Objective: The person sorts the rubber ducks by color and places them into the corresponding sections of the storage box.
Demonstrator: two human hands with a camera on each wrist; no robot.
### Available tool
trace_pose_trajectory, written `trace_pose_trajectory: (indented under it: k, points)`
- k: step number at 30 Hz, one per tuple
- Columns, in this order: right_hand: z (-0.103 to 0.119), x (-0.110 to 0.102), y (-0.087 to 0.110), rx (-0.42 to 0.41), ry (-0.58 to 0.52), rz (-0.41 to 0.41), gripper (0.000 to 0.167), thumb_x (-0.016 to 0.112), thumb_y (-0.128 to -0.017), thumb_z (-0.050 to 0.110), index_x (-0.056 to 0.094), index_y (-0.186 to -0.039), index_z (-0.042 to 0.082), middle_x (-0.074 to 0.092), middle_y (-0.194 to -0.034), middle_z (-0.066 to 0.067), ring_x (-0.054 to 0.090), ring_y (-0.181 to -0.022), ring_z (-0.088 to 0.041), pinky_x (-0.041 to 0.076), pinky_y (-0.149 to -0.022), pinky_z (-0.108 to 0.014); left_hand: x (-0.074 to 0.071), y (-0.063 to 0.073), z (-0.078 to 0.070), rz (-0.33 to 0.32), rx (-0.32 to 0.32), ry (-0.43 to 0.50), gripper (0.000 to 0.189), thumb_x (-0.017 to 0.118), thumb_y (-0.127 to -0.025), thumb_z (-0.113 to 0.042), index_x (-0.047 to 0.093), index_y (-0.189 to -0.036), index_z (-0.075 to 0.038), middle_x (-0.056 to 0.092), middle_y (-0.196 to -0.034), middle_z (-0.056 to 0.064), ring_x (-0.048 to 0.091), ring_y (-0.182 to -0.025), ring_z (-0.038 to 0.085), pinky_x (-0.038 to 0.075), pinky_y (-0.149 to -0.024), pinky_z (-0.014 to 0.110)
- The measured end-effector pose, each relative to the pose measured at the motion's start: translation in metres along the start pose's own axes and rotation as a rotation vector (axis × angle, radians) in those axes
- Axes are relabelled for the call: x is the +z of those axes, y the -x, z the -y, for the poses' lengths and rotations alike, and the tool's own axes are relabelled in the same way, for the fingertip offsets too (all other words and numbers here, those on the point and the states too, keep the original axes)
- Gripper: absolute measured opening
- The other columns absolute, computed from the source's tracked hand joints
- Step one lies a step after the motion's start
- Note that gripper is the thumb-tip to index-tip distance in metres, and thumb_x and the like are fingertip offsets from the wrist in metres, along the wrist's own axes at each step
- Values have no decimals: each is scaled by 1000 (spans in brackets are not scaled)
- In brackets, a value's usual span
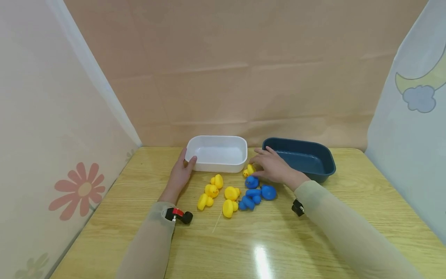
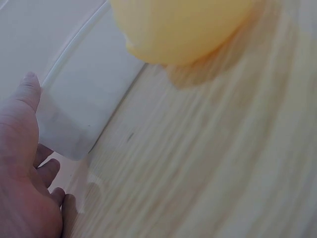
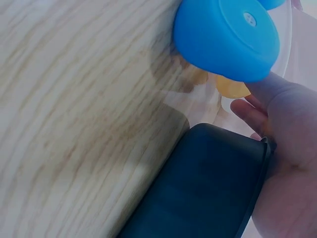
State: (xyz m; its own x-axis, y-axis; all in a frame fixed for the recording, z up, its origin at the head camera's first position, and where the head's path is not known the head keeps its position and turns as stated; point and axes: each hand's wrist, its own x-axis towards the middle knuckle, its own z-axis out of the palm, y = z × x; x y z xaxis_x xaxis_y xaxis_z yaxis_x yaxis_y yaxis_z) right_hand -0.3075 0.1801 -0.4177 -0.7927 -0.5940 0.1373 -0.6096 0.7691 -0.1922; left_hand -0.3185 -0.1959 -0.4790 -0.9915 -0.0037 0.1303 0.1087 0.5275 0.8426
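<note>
At the left end of a white plastic tub [image 1: 220,168], my left hand [image 1: 182,170] holds the near corner. Its thumb [image 2: 30,89] lies along the front wall, with the other fingers round the end. My right hand [image 1: 275,166] reaches in from the right over the near-left corner of a dark blue tub [image 1: 325,176]. Between its thumb and fingers is a yellow rubber duck [image 1: 248,171], partly hidden; contact is hard to see. Just below the right thumb lies a blue rubber duck [image 1: 251,183]. Another blue duck [image 3: 228,39] stands large in the right wrist view.
Several yellow ducks [image 1: 211,190] lie in front of the white tub, many on their sides. Several blue ducks [image 1: 268,192] lie right of them. Fabric walls [image 1: 223,77] enclose the wooden table [image 1: 223,248] at the back and sides.
</note>
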Motion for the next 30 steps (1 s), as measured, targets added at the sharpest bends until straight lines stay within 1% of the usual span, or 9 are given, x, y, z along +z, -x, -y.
trace_pose_trajectory:
  k: [4, 9, 12, 16, 22, 24, 27, 30]
  points:
    - [0, 1, 2, 5, -17, -6, 46, 89, -97, 31, 77, -134, 6, 76, -138, -10, 39, -159, -44, 11, -132, -69, -2, -2, 2, 19, -2, -3, 88, 49, -113, -64, 14, -179, -17, 22, -182, 15, 22, -166, 41, 22, -131, 64]
    - [-1, 0, 4, 1, -55, -18, 47, 89, -96, 29, 75, -135, 6, 75, -140, -11, 40, -159, -42, 9, -133, -66, -2, -3, 4, 37, -9, 29, 90, 62, -112, -55, 14, -179, -20, 22, -182, 13, 25, -166, 40, 25, -131, 62]
    - [-2, 0, 5, 9, -70, -22, 48, 89, -97, 30, 75, -135, 6, 74, -141, -11, 40, -159, -40, 9, -134, -63, -3, -2, 3, 37, -9, 48, 93, 66, -109, -55, 14, -179, -22, 24, -182, 12, 27, -165, 39, 27, -130, 61]
    - [-3, -1, 7, 34, -85, -24, 49, 89, -97, 32, 75, -137, 8, 71, -146, -12, 38, -160, -39, 10, -135, -61, -2, -1, 2, 36, 1, 51, 94, 67, -108, -57, 15, -179, -24, 24, -182, 11, 27, -165, 38, 27, -131, 60]
    - [1, -6, 12, 70, -118, -46, 52, 88, -98, 36, 74, -140, 9, 58, -160, -22, 28, -161, -54, 18, -131, -68, -2, -2, 1, 34, -14, 48, 93, 66, -110, -55, 13, -180, -24, 23, -182, 12, 27, -165, 39, 27, -131, 60]
    - [2, -9, 15, 77, -132, -59, 52, 89, -97, 35, 74, -140, 9, 56, -161, -23, 27, -160, -57, 20, -129, -71, -2, -2, 1, 35, -18, 47, 93, 66, -110, -54, 13, -180, -24, 23, -182, 12, 27, -165, 39, 28, -131, 59]
    - [3, -15, 18, 96, -153, -69, 52, 90, -97, 33, 74, -140, 10, 53, -164, -23, 25, -160, -57, 22, -128, -73, -1, -1, 0, 36, -16, 47, 93, 66, -110, -53, 13, -180, -23, 23, -182, 12, 27, -165, 39, 28, -131, 59]
    - [3, -21, 20, 101, -152, -76, 50, 89, -98, 31, 73, -141, 11, 55, -163, -21, 25, -161, -56, 23, -128, -72, -1, 0, -1, 35, -12, 48, 94, 66, -109, -55, 14, -179, -22, 24, -182, 12, 27, -165, 39, 27, -131, 60]
